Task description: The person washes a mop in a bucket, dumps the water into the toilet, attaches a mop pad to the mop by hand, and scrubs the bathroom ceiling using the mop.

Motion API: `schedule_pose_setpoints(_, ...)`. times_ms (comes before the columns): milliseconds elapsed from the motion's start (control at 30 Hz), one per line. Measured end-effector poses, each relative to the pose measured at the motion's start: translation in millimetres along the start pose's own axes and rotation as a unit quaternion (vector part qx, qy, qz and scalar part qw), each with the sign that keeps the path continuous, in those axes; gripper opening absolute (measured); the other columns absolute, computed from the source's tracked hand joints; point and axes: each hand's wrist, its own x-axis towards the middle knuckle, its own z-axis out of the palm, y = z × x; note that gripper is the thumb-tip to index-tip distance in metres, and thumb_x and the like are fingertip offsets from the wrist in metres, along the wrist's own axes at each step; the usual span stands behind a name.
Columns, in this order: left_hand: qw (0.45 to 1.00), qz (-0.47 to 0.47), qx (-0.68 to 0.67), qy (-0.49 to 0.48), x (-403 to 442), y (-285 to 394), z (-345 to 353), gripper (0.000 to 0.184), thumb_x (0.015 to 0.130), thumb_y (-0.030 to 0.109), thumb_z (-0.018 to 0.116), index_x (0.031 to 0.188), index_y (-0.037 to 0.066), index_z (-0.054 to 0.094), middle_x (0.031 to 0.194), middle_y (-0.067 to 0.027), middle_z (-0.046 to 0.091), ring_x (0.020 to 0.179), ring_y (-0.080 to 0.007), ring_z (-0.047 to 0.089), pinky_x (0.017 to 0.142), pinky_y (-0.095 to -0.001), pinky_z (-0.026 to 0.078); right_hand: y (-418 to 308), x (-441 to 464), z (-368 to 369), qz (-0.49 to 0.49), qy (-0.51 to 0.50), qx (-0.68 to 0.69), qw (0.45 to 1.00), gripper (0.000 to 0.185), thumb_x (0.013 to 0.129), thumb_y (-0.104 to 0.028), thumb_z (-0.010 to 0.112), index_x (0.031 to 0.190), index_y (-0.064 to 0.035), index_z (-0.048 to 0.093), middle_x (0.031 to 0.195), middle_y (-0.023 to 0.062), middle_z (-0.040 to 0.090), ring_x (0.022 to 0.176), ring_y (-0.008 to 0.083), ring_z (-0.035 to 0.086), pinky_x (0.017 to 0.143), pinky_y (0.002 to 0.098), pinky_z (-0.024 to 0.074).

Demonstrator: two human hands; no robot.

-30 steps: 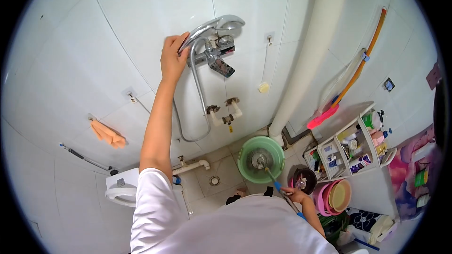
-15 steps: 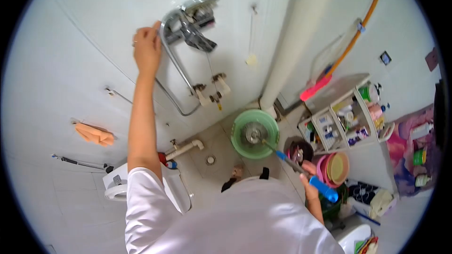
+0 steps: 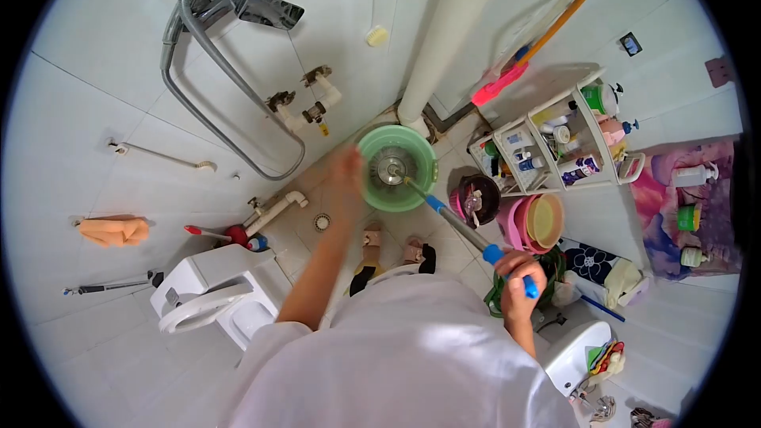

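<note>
Behind the green basin [image 3: 415, 150], we have a thick white pipe [image 3: 448, 40]; right of the green basin stands a white shelf [image 3: 541, 143], and left of it a toilet [image 3: 273, 285]. Just to its right, a dark bucket [image 3: 493, 192] crowds the side where our pole [image 3: 468, 230] slants down into the green basin. Our right hand [image 3: 519, 273] is clamped round the pole's blue upper part. Our left hand [image 3: 346, 174], blurred, is at the green basin's left rim; we cannot tell how open.

Peach cloth [image 3: 115, 231], perhaps a towel, on the tiled wall [image 3: 87, 143]
</note>
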Motion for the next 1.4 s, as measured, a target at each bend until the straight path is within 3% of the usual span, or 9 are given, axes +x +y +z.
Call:
schedule_pose_setpoints(67, 0.854, -0.448, -0.171, -0.204, -47, -12, 69, 0.05, 0.09, 0.034, 0.051, 0.128, 0.004, 0.039, 0.11, -0.0124, 0.051, 0.099, -0.0212, 0.052, 0.078, -0.0418, 0.047, -4, 8, 23, -0.007, -0.056, 0.02, 0.998, 0.021, 0.074, -0.018, 0.068, 0.067, -0.0089, 0.051, 0.064, 0.0053, 0.058, 0.062, 0.0215, 0.057, 0.079, 0.0405, 0.0432)
schedule_pose_setpoints(233, 0.574, -0.628, -0.514, -0.104, -89, -114, 212, 0.032, 0.089, 0.034, 0.054, 0.103, 0.005, 0.049, 0.093, -0.0094, 0.055, 0.082, -0.0213, 0.058, 0.067, -0.0393, 0.051, -40, 52, 61, -0.067, -0.217, 0.025, 0.974, 0.023, 0.067, -0.005, 0.068, 0.057, -0.0074, 0.048, 0.056, 0.0045, 0.052, 0.053, 0.021, 0.052, 0.056, 0.0347, 0.0437)
schedule_pose_setpoints(400, 0.558, -0.597, -0.534, -0.216, -81, 90, 120, 0.017, 0.09, 0.022, 0.052, 0.088, 0.005, 0.053, 0.071, -0.0059, 0.056, 0.066, -0.0186, 0.059, 0.062, -0.0283, 0.054, -144, 93, 21, -0.191, -0.286, 0.127, 0.93, 0.037, 0.078, -0.021, 0.066, 0.053, -0.0126, 0.04, 0.046, -0.0019, 0.049, 0.035, 0.0138, 0.047, 0.039, 0.0267, 0.0406)
schedule_pose_setpoints(767, 0.57, -0.623, -0.44, -0.307, -82, 71, 141, 0.012, 0.086, 0.021, 0.06, 0.082, 0.01, 0.055, 0.072, -0.0013, 0.055, 0.059, -0.0121, 0.055, 0.047, -0.0256, 0.048, -130, 30, -46, -0.256, -0.025, 0.001, 0.966, 0.025, 0.073, -0.014, 0.06, 0.056, -0.0139, 0.041, 0.048, -0.003, 0.045, 0.039, 0.0129, 0.043, 0.042, 0.0278, 0.0347)
schedule_pose_setpoints(900, 0.52, -0.565, -0.513, -0.384, -98, 142, 98, 0.01, 0.085, 0.022, 0.061, 0.081, 0.015, 0.055, 0.063, 0.0024, 0.052, 0.054, -0.0094, 0.052, 0.042, -0.0227, 0.042, -188, 60, -45, -0.228, -0.39, 0.245, 0.858, 0.023, 0.069, -0.017, 0.061, 0.055, -0.0143, 0.044, 0.051, -0.0037, 0.048, 0.043, 0.0135, 0.046, 0.047, 0.0302, 0.038)
schedule_pose_setpoints(1000, 0.528, -0.639, -0.502, -0.246, -86, 72, 145, 0.012, 0.084, 0.024, 0.062, 0.078, 0.016, 0.054, 0.064, 0.0029, 0.053, 0.053, -0.0089, 0.051, 0.042, -0.0225, 0.042, -143, 20, -50, -0.272, 0.109, -0.414, 0.862, 0.024, 0.071, -0.022, 0.058, 0.054, -0.0103, 0.046, 0.047, 0.0019, 0.048, 0.04, 0.0164, 0.046, 0.043, 0.031, 0.0376)
schedule_pose_setpoints(1200, 0.52, -0.63, -0.44, -0.374, -86, 91, 128, 0.013, 0.085, 0.024, 0.059, 0.082, 0.013, 0.054, 0.067, 0.0004, 0.056, 0.057, -0.0123, 0.056, 0.041, -0.0214, 0.04, -154, 28, -41, -0.327, 0.051, 0.123, 0.935, 0.016, 0.07, -0.02, 0.06, 0.058, -0.0126, 0.052, 0.048, -0.0041, 0.045, 0.044, 0.0152, 0.05, 0.046, 0.0347, 0.042)
schedule_pose_setpoints(1233, 0.509, -0.601, -0.458, -0.413, -90, 119, 106, 0.014, 0.085, 0.025, 0.059, 0.083, 0.013, 0.054, 0.068, -0.0003, 0.057, 0.058, -0.0125, 0.057, 0.041, -0.0215, 0.041, -190, 55, -55, -0.197, -0.353, 0.262, 0.876, 0.02, 0.072, -0.022, 0.058, 0.057, -0.0127, 0.05, 0.049, -0.005, 0.044, 0.044, 0.0137, 0.048, 0.045, 0.032, 0.0373)
schedule_pose_setpoints(1400, 0.489, -0.632, -0.46, -0.387, -105, 10, 162, 0.022, 0.084, 0.034, 0.062, 0.078, 0.014, 0.054, 0.065, -0.0012, 0.057, 0.057, -0.0123, 0.056, 0.043, -0.0218, 0.043, -122, 66, 11, -0.18, -0.179, 0.088, 0.963, 0.027, 0.071, -0.019, 0.064, 0.055, -0.0111, 0.043, 0.045, -0.0004, 0.048, 0.035, 0.0141, 0.047, 0.038, 0.029, 0.0405)
